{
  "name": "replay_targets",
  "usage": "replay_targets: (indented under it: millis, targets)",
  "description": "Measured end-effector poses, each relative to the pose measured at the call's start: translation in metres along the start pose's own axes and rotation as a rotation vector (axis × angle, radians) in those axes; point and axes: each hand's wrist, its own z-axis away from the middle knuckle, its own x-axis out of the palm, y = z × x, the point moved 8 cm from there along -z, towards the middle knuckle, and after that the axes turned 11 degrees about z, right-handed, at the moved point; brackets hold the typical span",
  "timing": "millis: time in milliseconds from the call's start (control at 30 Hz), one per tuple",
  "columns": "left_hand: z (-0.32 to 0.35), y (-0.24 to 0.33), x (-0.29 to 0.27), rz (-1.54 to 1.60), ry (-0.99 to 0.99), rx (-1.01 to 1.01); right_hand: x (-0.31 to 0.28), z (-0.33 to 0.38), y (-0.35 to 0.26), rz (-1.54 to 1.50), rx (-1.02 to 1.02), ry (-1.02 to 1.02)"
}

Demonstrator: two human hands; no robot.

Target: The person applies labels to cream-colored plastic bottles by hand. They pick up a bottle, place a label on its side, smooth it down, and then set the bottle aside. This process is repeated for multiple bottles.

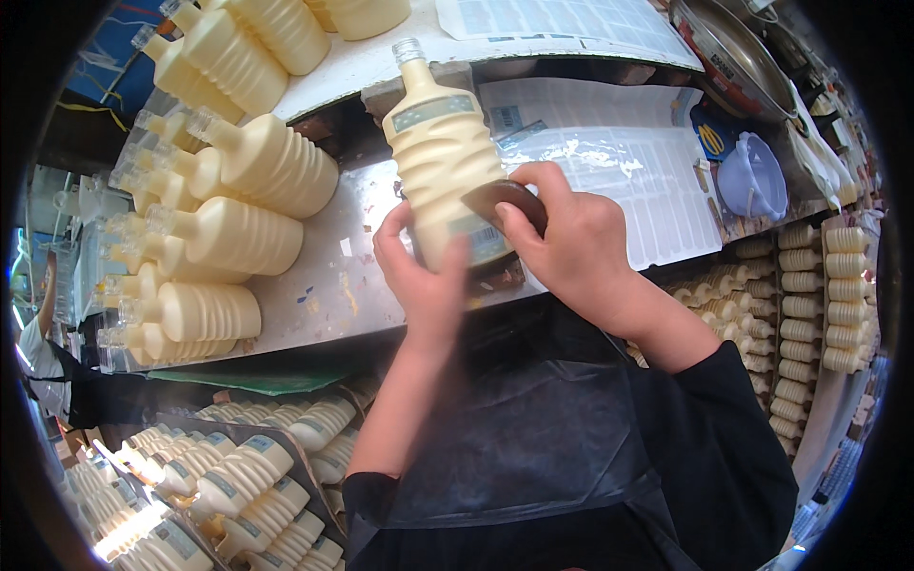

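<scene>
A cream ribbed bottle with a clear threaded neck lies tilted on its back in front of me, its neck pointing away against a grey block. It bears a grey-green label near the shoulder and another label with a barcode near the base. My left hand grips the bottle's lower end from the left, its thumb blurred by motion. In my right hand is a dark brown, flat, rounded scraper, pinched between thumb and fingers, its edge against the bottle's lower right side.
Unlabelled cream bottles are stacked on the bench at left. Label sheets lie to the right, beside a lavender bucket and a metal pan. Labelled bottles fill crates at lower left; racked bottles stand at right. Another person is far left.
</scene>
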Motion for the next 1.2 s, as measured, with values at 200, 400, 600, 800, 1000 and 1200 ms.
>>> replay_targets:
  millis: [200, 400, 600, 800, 1000, 1200]
  targets:
    - [-0.005, 0.003, 0.009, -0.295, 0.018, 0.144, 0.022, 0.019, 0.026, -0.303, 0.171, -0.137]
    - [-0.008, -0.010, 0.006, -0.104, 0.019, 0.117, 0.020, 0.026, 0.035, -0.400, 0.260, -0.087]
    - [-0.005, -0.004, 0.007, -0.193, -0.035, 0.111, 0.022, 0.025, 0.013, -0.270, 0.140, -0.097]
    - [-0.005, -0.011, 0.006, -0.043, -0.010, 0.000, 0.017, 0.019, 0.041, -0.204, 0.152, -0.027]
    - [-0.013, -0.023, -0.006, 0.178, -0.016, -0.111, -0.011, 0.020, 0.006, -0.101, -0.169, 0.163]
    - [-0.017, -0.026, -0.010, 0.403, 0.005, -0.241, -0.013, 0.041, -0.066, -0.177, -0.649, 0.268]
